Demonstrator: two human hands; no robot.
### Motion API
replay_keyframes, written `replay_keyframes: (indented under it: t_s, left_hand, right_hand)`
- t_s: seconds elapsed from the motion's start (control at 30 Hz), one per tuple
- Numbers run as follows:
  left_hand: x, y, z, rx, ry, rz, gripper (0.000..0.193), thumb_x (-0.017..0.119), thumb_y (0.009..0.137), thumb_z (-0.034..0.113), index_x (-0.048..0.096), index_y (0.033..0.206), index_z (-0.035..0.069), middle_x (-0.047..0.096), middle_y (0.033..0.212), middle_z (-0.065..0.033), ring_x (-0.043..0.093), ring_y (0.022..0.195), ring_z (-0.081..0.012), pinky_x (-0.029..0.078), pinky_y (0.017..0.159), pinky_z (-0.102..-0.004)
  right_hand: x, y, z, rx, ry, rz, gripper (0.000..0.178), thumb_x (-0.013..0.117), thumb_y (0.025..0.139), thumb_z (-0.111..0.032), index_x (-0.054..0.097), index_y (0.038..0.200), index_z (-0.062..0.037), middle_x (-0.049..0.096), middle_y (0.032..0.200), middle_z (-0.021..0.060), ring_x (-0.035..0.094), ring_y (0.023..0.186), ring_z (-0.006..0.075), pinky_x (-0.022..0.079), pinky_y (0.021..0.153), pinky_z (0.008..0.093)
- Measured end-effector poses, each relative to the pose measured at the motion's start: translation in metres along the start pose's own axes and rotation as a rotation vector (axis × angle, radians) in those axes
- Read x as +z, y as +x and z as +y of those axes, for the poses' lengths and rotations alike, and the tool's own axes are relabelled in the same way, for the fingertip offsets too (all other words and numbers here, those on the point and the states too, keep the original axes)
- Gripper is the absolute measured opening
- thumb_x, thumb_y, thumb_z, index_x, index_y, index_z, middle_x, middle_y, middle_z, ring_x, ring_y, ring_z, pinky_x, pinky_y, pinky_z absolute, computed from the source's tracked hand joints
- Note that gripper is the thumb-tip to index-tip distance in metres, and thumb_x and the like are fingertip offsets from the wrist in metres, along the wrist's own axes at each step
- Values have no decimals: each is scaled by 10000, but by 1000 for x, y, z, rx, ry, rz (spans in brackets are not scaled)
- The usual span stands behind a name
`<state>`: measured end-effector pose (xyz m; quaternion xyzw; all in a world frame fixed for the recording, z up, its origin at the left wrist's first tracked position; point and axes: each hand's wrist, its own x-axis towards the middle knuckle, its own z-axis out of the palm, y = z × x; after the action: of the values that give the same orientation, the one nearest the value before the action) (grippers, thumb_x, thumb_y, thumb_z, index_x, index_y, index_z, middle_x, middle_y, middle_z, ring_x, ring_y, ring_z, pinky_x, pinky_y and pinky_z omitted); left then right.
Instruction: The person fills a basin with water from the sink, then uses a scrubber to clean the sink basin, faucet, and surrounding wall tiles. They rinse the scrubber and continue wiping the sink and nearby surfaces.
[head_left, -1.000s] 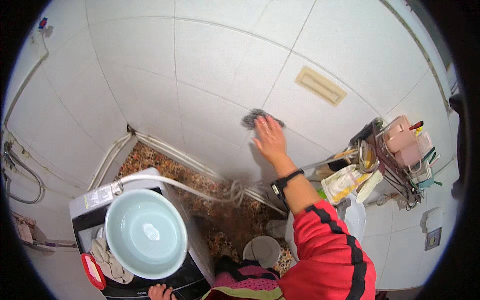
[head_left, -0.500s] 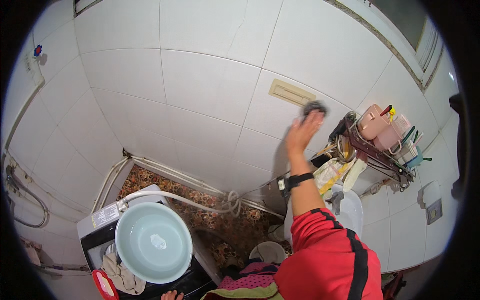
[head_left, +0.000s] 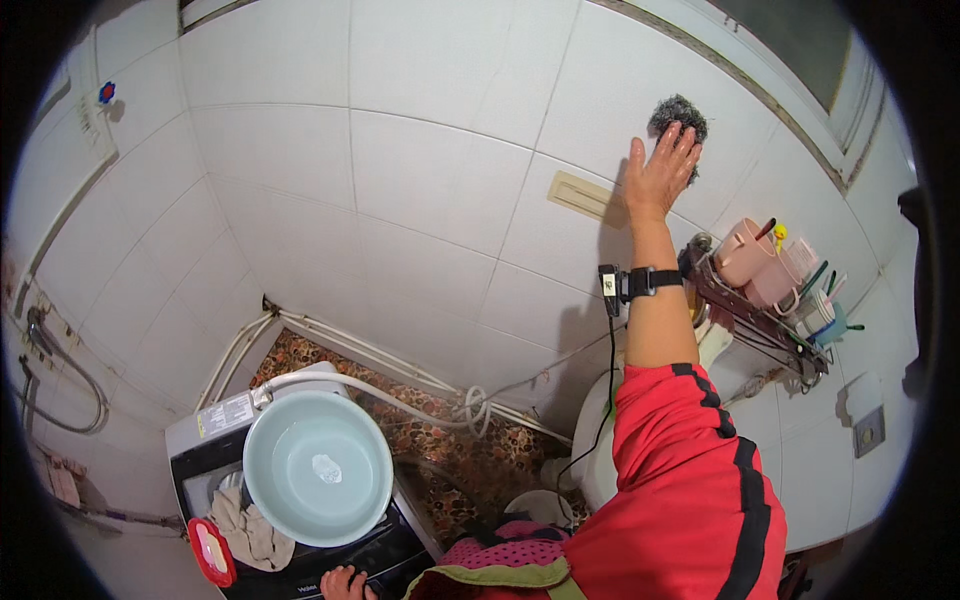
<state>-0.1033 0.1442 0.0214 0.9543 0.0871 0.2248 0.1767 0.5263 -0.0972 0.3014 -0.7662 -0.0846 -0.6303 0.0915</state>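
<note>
My right hand (head_left: 662,178) reaches up against the white tiled wall (head_left: 440,165), pressing a grey steel wool scrubber (head_left: 678,116) to the tile under its fingertips. The scrubber sticks out past the fingers, and the skin looks wet. A black strap with a small device (head_left: 612,288) and a cable circles that wrist. At the lower edge, my left hand (head_left: 347,583) rests its slightly spread fingers on the front of the washing machine (head_left: 400,560); the rest of it is out of view. On the machine stands a pale blue basin (head_left: 262,455) with water and a whitish patch in it.
Beside the basin lie a beige cloth (head_left: 252,535) and a red-rimmed dish (head_left: 211,552). A beige soap recess (head_left: 582,196) sits in the wall. To the right, a rack (head_left: 745,300) holds pink cups (head_left: 745,252) and brushes above a sink. White pipes (head_left: 370,355) run along the floor.
My right hand has moved up and to the right with the scrubber, from beside the soap recess to higher on the wall. The left hand stays at the machine. The view has shifted slightly.
</note>
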Motion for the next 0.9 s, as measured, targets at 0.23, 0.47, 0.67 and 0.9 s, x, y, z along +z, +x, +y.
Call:
replay_keyframes:
  t_s: [0.23, 0.47, 0.67, 0.9]
  left_hand:
    - [-5, -2, 7, -23, -14, 28, 343, 594, 796, 157, 599, 1126, 62, 560, 1194, -152, 499, 1154, -353, 358, 996, -526]
    - [10, -14, -17, -63, -38, -70, 263, 610, 697, 122, 607, 958, 92, 552, 1072, -145, 517, 1053, -369, 368, 933, -564]
    - [22, -33, -36, -95, -43, -92, 295, 634, 708, 136, 645, 1003, 124, 583, 1103, -91, 528, 1106, -299, 378, 978, -491]
    - [21, -29, -33, -123, -13, -143, 298, 655, 686, 147, 646, 983, 129, 580, 1088, -82, 538, 1065, -299, 391, 959, -498]
  right_hand:
    - [-6, -30, -28, -602, 10, -519, 673, 584, 841, -421, 407, 1413, -114, 328, 1507, 96, 260, 1398, 300, 190, 1154, 456]
    - [32, 72, -59, -586, -1, -55, 606, 526, 900, -413, 393, 1420, -133, 333, 1503, 98, 258, 1393, 327, 225, 1124, 476]
    - [12, -40, -54, -806, -84, -682, 651, 600, 858, -388, 393, 1423, -140, 325, 1510, 53, 258, 1402, 288, 229, 1147, 439]
    - [73, 60, -132, -552, -103, -22, 585, 446, 934, -432, 362, 1446, -162, 334, 1511, 44, 295, 1377, 289, 224, 1129, 471]
